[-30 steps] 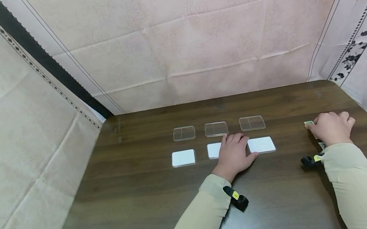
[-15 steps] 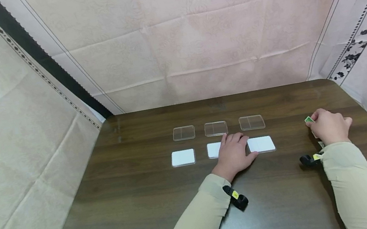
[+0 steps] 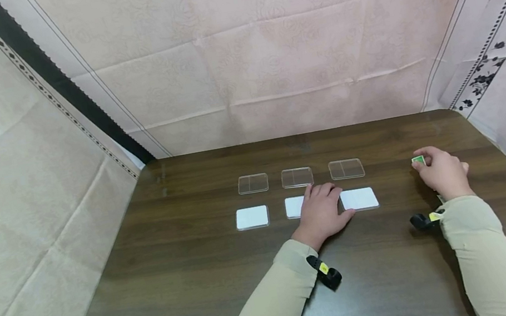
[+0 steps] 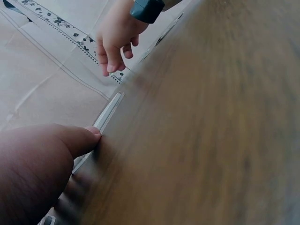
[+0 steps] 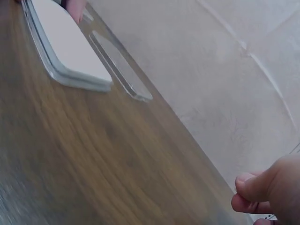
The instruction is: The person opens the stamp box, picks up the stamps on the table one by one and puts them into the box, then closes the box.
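Observation:
In the head view my left hand (image 3: 320, 214) rests with fairly straight fingers between two clear boxes of white cards. It partly covers the middle box (image 3: 294, 207), and its thumb lies at the near edge of the right box (image 3: 361, 199). The left wrist view shows the thumb (image 4: 89, 138) touching that box's side (image 4: 110, 112). My right hand (image 3: 445, 173) pinches a small green-and-white piece (image 3: 418, 160) between thumb and finger, above the table at the right. Another pale piece (image 3: 441, 199) is mostly hidden below that hand.
A third box of white cards (image 3: 252, 218) lies to the left. Three clear plastic lids (image 3: 253, 183), (image 3: 297, 177), (image 3: 346, 169) lie in a row behind the boxes on the brown wooden table (image 3: 178, 284). Pale cloth (image 3: 267, 65) hangs behind the table.
My right hand has drawn slightly left and away from me, lifting with the green-and-white piece between its fingertips. The left hand has stayed in place.

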### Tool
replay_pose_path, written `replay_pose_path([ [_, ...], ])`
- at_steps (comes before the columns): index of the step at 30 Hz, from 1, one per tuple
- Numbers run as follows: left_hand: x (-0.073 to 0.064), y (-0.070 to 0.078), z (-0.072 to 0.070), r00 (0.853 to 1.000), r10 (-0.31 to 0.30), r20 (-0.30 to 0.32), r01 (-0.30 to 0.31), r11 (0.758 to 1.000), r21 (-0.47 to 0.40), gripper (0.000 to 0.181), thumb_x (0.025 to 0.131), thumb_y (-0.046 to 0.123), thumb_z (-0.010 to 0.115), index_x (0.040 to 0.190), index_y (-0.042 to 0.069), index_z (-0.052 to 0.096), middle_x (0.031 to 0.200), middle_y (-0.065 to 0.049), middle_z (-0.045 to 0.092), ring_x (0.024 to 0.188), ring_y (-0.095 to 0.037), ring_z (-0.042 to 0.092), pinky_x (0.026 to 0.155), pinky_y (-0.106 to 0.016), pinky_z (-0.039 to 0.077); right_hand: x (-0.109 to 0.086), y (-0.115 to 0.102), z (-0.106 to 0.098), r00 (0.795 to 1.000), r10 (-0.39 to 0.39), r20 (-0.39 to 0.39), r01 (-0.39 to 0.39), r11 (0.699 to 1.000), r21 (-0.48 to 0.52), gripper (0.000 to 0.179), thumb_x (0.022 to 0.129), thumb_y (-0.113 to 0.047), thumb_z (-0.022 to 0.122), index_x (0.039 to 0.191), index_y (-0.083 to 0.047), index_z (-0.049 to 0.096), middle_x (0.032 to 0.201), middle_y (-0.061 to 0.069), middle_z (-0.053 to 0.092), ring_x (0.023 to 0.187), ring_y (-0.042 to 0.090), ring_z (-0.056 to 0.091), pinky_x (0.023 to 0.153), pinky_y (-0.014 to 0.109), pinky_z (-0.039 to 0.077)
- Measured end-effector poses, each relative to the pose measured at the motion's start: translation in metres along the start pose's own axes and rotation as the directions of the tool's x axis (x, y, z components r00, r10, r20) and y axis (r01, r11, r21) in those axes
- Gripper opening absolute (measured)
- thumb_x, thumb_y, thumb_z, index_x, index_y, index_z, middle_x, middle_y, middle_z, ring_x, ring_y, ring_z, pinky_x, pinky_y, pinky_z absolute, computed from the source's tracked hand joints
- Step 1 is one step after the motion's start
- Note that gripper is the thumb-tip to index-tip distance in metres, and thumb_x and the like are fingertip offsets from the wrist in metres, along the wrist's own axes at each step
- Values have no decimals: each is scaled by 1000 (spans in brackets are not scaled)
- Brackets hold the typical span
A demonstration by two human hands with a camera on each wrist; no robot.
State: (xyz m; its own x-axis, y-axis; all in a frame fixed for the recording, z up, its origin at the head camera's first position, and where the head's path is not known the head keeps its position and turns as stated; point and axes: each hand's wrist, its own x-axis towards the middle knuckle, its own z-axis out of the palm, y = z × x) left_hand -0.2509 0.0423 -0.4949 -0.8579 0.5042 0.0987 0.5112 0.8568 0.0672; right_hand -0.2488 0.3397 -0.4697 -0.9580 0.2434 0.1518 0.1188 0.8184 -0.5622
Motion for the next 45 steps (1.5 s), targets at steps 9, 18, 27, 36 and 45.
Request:
replay_pose_path([
  [9,0,1,0,1000,-3,3,3,1000,0,63,95,68,51,143,27,56,148,7,50,139,-16,43,122,-44,20,0,-15,8,1000,-20,7,20,998,52,40,103,-28,60,129,2,58,108,26,66,97,45,57,85,63,27],
  [18,1,0,1,1000,-4,0,4,1000,-5,63,95,68,52,142,27,57,148,7,50,138,-16,43,122,-44,20,-3,-28,13,997,-75,3,74,995,67,32,104,-22,52,127,-2,62,107,25,69,97,42,61,81,53,38],
  [27,0,0,0,1000,-8,1,8,1000,-4,64,95,68,52,143,27,56,148,7,51,138,-16,43,122,-44,20,-6,-42,24,995,-90,39,87,993,78,28,103,-25,57,120,-5,64,97,17,72,81,32,59,70,40,38],
  [36,0,1,1,1000,-17,5,17,1000,-16,64,94,68,52,143,27,56,148,6,51,139,-16,43,123,-44,19,-11,-55,35,992,-95,80,88,992,88,27,103,-27,59,117,-5,66,100,18,72,83,32,59,68,40,42],
  [45,0,1,-1,1000,-21,9,21,1000,-20,64,94,69,53,142,26,57,147,6,51,138,-17,44,122,-46,20,-17,-67,46,979,-185,84,177,980,94,18,99,-24,65,104,-7,72,87,11,73,75,26,63,65,37,44],
])
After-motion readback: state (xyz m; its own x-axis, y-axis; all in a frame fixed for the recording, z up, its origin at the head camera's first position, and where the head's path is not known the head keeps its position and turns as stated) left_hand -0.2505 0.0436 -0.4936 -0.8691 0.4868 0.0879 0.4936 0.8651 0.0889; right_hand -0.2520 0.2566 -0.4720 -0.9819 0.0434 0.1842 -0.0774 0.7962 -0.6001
